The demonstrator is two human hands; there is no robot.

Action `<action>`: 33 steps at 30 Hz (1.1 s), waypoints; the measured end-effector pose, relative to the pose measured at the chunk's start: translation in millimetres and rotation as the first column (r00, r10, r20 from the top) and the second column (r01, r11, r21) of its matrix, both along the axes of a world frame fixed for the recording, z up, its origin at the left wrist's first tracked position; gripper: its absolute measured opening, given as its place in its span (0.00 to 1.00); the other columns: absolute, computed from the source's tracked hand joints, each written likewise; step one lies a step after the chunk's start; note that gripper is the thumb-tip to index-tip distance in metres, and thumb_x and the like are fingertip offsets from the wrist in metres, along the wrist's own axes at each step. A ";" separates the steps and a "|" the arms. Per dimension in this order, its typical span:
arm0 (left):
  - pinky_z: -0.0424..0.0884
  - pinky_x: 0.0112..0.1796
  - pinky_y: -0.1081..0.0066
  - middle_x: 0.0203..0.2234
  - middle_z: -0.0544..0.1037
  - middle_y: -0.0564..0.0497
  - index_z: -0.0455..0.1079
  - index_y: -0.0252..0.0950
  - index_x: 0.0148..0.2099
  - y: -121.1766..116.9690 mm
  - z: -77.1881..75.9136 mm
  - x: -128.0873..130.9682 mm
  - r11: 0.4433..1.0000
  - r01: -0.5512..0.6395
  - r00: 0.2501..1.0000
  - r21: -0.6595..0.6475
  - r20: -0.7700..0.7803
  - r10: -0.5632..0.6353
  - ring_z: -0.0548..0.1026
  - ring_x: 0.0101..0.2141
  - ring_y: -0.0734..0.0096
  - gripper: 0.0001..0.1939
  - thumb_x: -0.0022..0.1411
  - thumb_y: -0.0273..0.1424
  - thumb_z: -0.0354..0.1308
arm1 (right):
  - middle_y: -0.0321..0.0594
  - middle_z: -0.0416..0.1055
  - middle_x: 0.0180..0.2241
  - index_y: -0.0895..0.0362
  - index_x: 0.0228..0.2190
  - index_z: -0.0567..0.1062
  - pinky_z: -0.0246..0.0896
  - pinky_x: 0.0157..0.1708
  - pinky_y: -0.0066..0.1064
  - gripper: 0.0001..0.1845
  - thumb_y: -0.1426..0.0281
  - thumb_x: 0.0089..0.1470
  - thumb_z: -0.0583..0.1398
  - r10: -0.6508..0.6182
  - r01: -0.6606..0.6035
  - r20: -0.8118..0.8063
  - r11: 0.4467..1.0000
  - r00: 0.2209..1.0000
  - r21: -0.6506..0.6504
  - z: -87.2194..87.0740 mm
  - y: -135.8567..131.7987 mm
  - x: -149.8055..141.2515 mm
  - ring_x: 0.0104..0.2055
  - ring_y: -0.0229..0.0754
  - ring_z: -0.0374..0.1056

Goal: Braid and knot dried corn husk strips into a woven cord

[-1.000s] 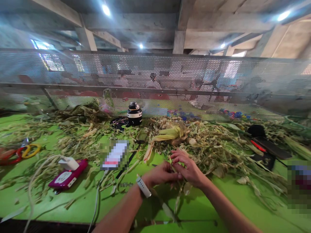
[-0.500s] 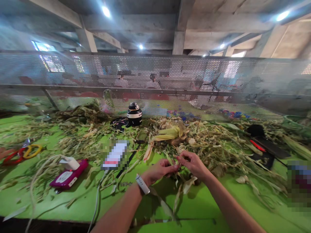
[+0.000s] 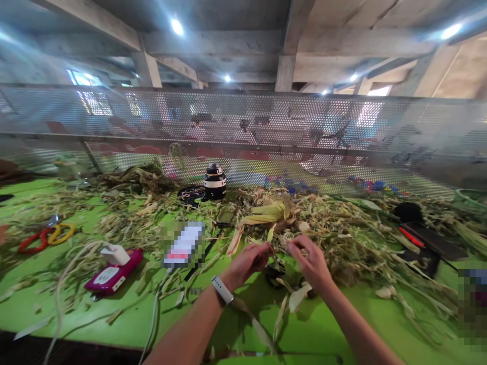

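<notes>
My left hand [image 3: 249, 263], with a white watch band at the wrist, is closed in a pinch. A narrow strip of yellow-green corn husk [image 3: 271, 233] sticks up from its fingertips. Just to the right, my right hand [image 3: 312, 261] has its fingers curled toward the thumb; what lies between them is too small to make out. Below and between the hands sits a dark round piece [image 3: 276, 275], partly hidden, with pale husk strips [image 3: 300, 297] spreading from around it toward me. Behind the hands lies a bundle of yellowish husks [image 3: 266, 213].
Loose dried husks [image 3: 342, 235] cover much of the green table [image 3: 323, 329]. To the left are a phone [image 3: 185, 244], a magenta power bank [image 3: 114, 272] with cables, and scissors [image 3: 47, 237]. A black-and-white jar [image 3: 215, 182] stands before a perforated metal screen [image 3: 236, 116].
My hands were together at the fingertips and have moved apart, the right one slightly rightward. A yellow-green husk strip now shows upright at my left fingertips. The view has shifted a little.
</notes>
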State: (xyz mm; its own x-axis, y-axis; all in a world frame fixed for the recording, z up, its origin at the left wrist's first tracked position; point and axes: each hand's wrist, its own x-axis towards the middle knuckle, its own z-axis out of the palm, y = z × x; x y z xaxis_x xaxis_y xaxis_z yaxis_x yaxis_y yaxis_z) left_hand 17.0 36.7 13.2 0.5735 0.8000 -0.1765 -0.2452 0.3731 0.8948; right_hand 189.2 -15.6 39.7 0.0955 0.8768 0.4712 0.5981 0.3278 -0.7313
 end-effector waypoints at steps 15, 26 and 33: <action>0.43 0.23 0.72 0.14 0.53 0.62 0.56 0.36 0.22 0.6 6.2 -1.1 0.967 0.055 0.960 0.250 -0.280 0.018 0.49 0.20 0.81 0.28 0.44 0.56 0.59 | 0.32 0.57 0.19 0.56 0.17 0.61 0.50 0.27 0.28 0.19 0.58 0.53 0.53 0.275 -0.300 -0.119 0.885 0.954 -0.357 -6.3 0.5 -13.1 0.25 0.36 0.54; 0.54 0.24 0.78 0.21 0.60 0.60 0.62 0.36 0.30 -0.8 4.6 0.6 0.984 -0.110 0.993 0.143 -0.018 0.113 0.58 0.22 0.82 0.20 0.49 0.47 0.61 | 0.34 0.60 0.20 0.56 0.18 0.64 0.52 0.29 0.29 0.19 0.57 0.53 0.52 0.287 -0.338 -0.190 0.874 0.939 -0.348 -11.8 3.3 -8.1 0.26 0.37 0.57; 0.50 0.19 0.78 0.18 0.57 0.61 0.60 0.38 0.32 -6.8 6.6 8.2 0.945 -0.133 0.987 0.298 -0.051 0.155 0.53 0.17 0.83 0.20 0.52 0.49 0.57 | 0.31 0.59 0.21 0.57 0.27 0.66 0.51 0.24 0.27 0.18 0.54 0.47 0.59 0.181 -0.373 -0.532 0.885 0.827 -0.278 -8.8 1.6 -20.5 0.23 0.34 0.54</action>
